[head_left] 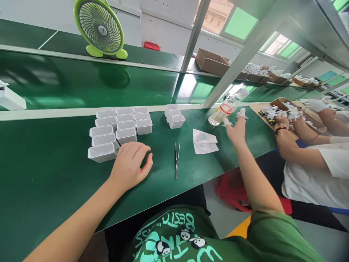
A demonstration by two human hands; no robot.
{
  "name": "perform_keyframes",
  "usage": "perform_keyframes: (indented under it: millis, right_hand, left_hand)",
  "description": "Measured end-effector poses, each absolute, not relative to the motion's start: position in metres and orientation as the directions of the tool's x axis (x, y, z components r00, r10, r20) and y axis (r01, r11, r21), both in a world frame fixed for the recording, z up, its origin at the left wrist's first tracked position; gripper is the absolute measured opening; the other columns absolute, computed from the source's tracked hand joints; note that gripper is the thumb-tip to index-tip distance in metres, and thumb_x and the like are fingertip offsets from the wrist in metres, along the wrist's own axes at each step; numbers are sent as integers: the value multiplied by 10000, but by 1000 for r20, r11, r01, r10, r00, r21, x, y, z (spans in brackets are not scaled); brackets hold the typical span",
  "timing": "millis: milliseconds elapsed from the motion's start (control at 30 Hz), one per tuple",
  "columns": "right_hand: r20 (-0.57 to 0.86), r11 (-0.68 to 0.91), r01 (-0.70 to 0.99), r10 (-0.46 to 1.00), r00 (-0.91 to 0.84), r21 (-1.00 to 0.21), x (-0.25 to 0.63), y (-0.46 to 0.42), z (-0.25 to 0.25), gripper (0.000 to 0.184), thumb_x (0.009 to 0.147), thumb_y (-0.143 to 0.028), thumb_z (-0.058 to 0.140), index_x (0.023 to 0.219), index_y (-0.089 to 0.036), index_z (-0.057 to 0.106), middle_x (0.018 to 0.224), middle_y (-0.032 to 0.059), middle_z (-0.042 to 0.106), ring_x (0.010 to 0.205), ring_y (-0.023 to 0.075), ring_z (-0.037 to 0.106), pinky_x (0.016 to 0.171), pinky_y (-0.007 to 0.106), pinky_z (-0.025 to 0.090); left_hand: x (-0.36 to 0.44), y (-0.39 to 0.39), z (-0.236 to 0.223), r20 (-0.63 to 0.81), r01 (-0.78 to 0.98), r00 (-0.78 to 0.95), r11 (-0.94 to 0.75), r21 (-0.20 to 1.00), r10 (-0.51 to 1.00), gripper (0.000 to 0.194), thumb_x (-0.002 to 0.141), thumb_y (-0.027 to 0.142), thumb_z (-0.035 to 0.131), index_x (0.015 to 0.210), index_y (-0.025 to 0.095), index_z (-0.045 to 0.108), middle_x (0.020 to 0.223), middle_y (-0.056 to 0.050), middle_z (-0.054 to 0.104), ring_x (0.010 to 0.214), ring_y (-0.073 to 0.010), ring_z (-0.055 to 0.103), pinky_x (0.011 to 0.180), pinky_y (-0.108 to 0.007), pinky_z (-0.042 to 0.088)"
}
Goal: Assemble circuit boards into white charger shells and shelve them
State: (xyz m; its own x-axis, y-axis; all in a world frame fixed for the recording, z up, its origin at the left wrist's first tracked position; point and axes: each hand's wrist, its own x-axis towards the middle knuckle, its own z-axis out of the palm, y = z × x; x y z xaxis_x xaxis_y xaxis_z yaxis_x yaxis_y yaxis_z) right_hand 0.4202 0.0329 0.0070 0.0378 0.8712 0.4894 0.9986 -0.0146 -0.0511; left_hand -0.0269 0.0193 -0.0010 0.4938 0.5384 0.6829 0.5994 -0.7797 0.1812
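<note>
My left hand (131, 162) rests on the green table, fingers loosely bent and thumb apart, with nothing in it. It lies against the near side of a group of white open-topped plastic boxes (102, 153). My right hand (236, 130) is beside a clear bottle (220, 113) with a red and white label. White coverings sit on its thumb and a fingertip, which are spread apart; whether the thumb touches the bottle I cannot tell. Between my hands lie metal tweezers (177, 162) and a creased white cloth or paper (204, 142). A smaller cluster of white boxes (176, 122) stands behind the tweezers.
A green fan (102, 30) stands on the back shelf (152, 58). Metal posts (195, 36) rise behind the table. On the right, co-workers' hands (283, 120) work over a cardboard tray (313, 127) of small parts. A white object (12, 98) is at far left.
</note>
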Motion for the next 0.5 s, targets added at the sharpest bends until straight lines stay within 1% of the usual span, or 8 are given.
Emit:
perform_keyframes:
  millis: [33,67,133,167,233,333,433,500]
  right_hand:
    - [477,-2,999,878,26,-50,410,14,6,597,1030,-341,230,1552,-54,190,1476,318,449,1408,338,432,1136,580,351]
    - [432,38,998,902,-14,-48,400,-3,3,580,1033,-357,249,1558,-111,241,1519,262,437,1444,323,400,1177,561,316]
    - [232,157,987,962,-143,-44,378,-29,-4,556,1033,-371,296,1565,-209,295,1577,140,425,1501,297,340,1226,544,276]
    - [118,200,979,974,-193,-49,366,-36,-9,566,1033,-379,312,1576,-219,285,1594,114,411,1522,298,306,1232,552,272]
    - [-35,206,977,977,-208,-62,339,-39,-17,621,1038,-401,314,1601,-156,218,1624,152,351,1551,330,217,1227,593,265]
    - [-42,216,972,974,-221,-96,294,-35,-25,709,1026,-437,349,1596,-48,184,1639,226,275,1559,366,146,1228,589,270]
    - [-29,422,889,901,-434,-177,268,-41,-25,749,994,-444,420,1599,-64,196,1655,190,253,1564,356,132,1247,559,261]
    - [-29,480,851,867,-497,-213,275,-47,-22,729,990,-417,421,1612,-118,185,1651,160,281,1557,340,184,1241,568,280]
  left_hand:
    - [-21,14,1,622,597,539,-779,195,568,51,899,202,570,863,183,600,790,-48,655,769,-215,607,697,-357,459]
    - [-14,7,4,544,600,589,-774,200,597,144,926,246,554,799,185,586,741,-39,627,722,-205,586,658,-351,441]
    - [5,-5,9,352,624,678,-759,186,645,301,962,358,522,723,181,572,691,-39,593,674,-203,566,613,-352,415]
    - [16,-11,11,252,644,701,-744,180,667,348,967,407,512,718,174,585,689,-48,596,677,-212,578,611,-356,413]
    - [38,-19,12,78,690,700,-700,183,710,405,960,469,514,732,153,623,690,-75,621,697,-242,621,617,-366,421]
    - [64,-23,9,-51,756,645,-627,190,762,357,959,384,522,761,125,669,712,-122,670,729,-283,678,611,-368,421]
    - [67,-25,11,-98,783,615,-593,186,782,196,891,199,567,740,139,676,722,-115,697,715,-265,696,588,-343,407]
    - [52,-29,18,-130,809,584,-560,179,801,182,848,140,583,678,163,645,680,-83,685,662,-233,681,561,-324,388]
